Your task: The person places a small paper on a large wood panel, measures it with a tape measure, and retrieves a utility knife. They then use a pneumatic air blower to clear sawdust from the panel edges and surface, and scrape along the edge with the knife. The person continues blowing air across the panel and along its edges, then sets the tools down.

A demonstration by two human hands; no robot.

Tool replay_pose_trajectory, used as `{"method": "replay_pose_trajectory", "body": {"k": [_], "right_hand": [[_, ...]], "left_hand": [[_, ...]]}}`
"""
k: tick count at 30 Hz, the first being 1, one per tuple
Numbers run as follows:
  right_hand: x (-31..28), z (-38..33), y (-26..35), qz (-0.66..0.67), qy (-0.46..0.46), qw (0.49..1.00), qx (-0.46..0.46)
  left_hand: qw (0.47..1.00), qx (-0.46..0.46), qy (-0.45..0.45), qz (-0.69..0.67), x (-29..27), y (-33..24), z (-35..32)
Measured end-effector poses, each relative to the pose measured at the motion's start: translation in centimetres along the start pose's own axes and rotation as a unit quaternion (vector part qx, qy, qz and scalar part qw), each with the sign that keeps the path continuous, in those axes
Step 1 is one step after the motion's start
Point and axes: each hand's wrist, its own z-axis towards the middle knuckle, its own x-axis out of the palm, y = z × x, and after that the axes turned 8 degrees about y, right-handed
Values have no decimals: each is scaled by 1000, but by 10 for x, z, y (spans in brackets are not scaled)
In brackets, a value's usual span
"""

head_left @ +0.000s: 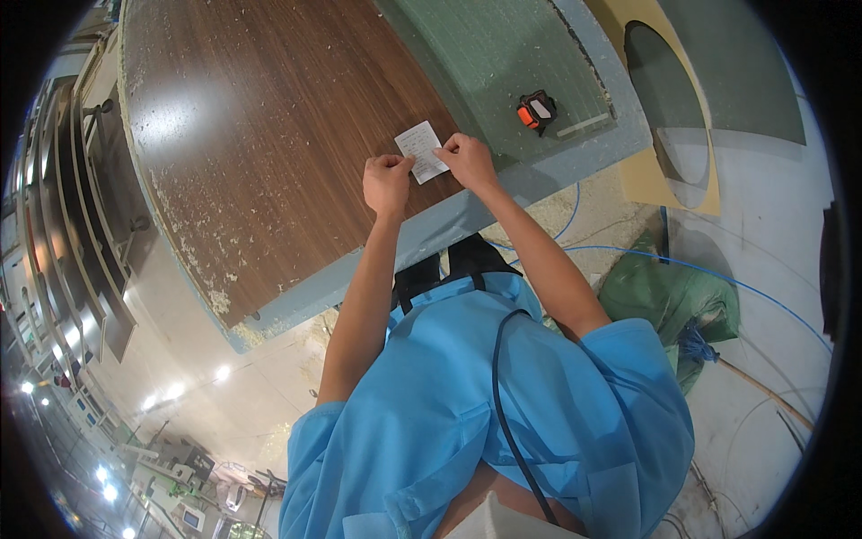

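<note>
The left hand (388,184) pinches the left edge of a white paper slip (422,148) between thumb and bent fingers, its grip narrow. The right hand (469,162) has thumb and fingers closed on the slip's right edge, just as narrow. The slip is over the near right part of the brown wood-grain panel (269,135); whether it touches the panel or is raised slightly, I cannot tell. It is a little longer than wide, its printed face up. Its long axis runs away from the person, the far end leaning left and the near end right, tilted much the same way as the panel's right edge.

Pale chips are scattered over the brown panel, thickest toward its left side. Right of the panel is a green surface (485,54), bearing a black and orange tape measure (537,111). A grey-blue rim (386,256) runs along the panel's near side. Farther right of the panel stands a tan sheet (642,184), with a blue hose (682,259) and a green sack (664,292) nearer the person. Well left of the panel are long curved-looking boards (76,207).
</note>
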Motion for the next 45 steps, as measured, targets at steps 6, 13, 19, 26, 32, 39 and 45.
{"method": "replay_pose_trajectory", "body": {"k": [6, 13, 19, 26, 32, 39, 45], "right_hand": [[1, -1, 3, -32, -3, 999, 3], [1, 0, 4, -27, -4, 1000, 12], [0, 0, 7, -40, -1, 999, 10], [0, -1, 7, -46, -6, 999, 9], [-1, -3, 11, -51, -17, 999, 5], [-3, -16, -7, -98, -77, 992, 21], [-55, -39, -38, -140, -226, 958, -111]], "left_hand": [[998, 22, -35, 51, 5, 2, 4], [997, 25, -33, 61, 6, 2, 6], [997, 21, -29, 71, 7, 3, 6], [996, 29, -30, 77, 6, 2, 6], [997, 25, -23, 75, 6, 2, 7], [990, 53, -27, 128, 0, 5, 1], [880, 376, -3, 289, 18, 17, -12]]}}
